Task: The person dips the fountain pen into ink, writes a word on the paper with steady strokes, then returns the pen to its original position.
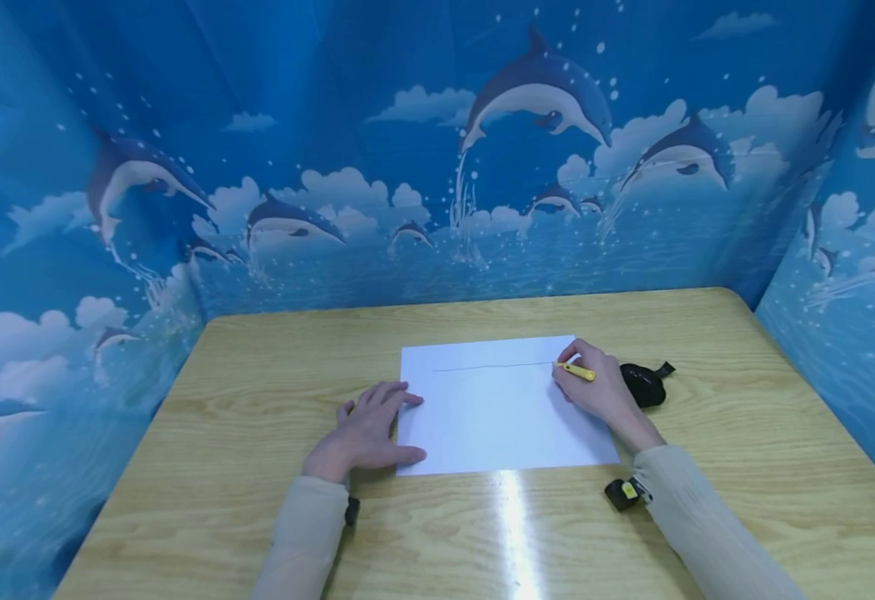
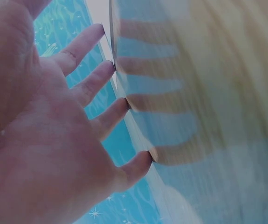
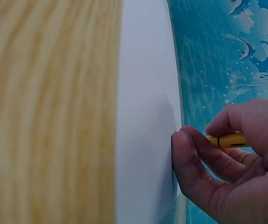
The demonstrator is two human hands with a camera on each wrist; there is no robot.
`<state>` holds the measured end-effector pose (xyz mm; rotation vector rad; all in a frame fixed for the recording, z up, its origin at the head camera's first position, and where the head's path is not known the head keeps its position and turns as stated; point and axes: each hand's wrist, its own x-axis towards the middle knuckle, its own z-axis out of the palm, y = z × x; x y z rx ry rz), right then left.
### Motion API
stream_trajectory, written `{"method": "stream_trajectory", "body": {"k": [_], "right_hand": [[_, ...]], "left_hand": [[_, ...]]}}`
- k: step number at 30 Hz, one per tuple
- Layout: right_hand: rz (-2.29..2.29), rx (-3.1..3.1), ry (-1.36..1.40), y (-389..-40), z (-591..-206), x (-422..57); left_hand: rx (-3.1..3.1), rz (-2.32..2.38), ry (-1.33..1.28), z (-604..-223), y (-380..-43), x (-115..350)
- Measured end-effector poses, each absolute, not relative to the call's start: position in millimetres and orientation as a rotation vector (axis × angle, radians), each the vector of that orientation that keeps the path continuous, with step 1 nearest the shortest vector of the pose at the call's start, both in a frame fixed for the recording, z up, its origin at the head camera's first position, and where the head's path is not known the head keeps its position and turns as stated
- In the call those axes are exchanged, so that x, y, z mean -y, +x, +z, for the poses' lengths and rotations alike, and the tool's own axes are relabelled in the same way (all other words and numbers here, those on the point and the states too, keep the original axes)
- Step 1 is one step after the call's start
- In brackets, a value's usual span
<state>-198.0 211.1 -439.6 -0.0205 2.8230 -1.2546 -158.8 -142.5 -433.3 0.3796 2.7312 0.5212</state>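
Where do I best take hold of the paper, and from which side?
Probably pinch the middle of the near edge of the paper, coming from the near side: it lies flat with that edge uncovered, while the left hand crosses its left edge and the right hand holds the yellow pen.

A: Any readable text in the three views?
B: None. Closest candidate is the yellow pen [image 3: 228, 140]: black band plus a dark mark on the barrel. Can't resolve it into letters or digits.
A: White paper [image 1: 497, 421]?
B: One thin drawn line [image 1: 493, 367] near the far edge. Legible characters: zero.
A: Right wrist camera [image 1: 617, 496]?
B: Yellow patch [image 1: 628, 491] on it, could be a label. Too small to tell whether anything is printed there.
A: Black item [image 1: 643, 386] beside the right hand [image 1: 593, 382]?
B: Glossy, nothing legible.
A: Blue backdrop [image 1: 377, 50]?
B: Pictures only, dolphins and clouds. No wording I can read.
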Motion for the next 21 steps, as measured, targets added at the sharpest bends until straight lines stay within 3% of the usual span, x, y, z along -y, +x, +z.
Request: {"method": "stream_trajectory", "body": {"k": [10, 21], "right_hand": [[-1.445, -2.768, 0.06, -199.7, -429.5, -215.4], [-1.524, -2.75, -0.054, -211.6, -415.6, -212.8]], "left_hand": [[-2.721, 0.525, 0.398, -432.2, -159.5, 143.7], [-2.707, 0.529, 0.395, -430.6, -160.9, 143.4]]}}
